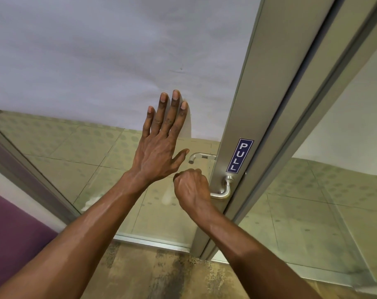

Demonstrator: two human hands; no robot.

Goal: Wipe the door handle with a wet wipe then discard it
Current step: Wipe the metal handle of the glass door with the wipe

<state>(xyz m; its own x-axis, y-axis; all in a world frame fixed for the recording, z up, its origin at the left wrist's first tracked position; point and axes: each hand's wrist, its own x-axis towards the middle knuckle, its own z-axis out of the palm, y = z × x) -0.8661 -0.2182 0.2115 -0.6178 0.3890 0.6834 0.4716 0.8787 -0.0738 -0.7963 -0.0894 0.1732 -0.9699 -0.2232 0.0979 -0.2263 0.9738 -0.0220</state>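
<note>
A silver lever door handle [223,190] sticks out from the grey metal door stile [241,100], just below a blue PULL sticker [240,155]. My right hand [192,189] is closed around the handle's grip, covering most of it; no wet wipe shows in the hand. My left hand [161,141] lies flat with spread fingers against the glass door panel [97,61], left of the handle. A second handle [199,157] shows through the glass on the far side.
The upper glass is frosted white, and the lower part shows beige tiled floor beyond. A second glass panel [345,169] stands right of the frame. A purple wall [8,223] is at the left. Mottled brown floor [161,277] lies below.
</note>
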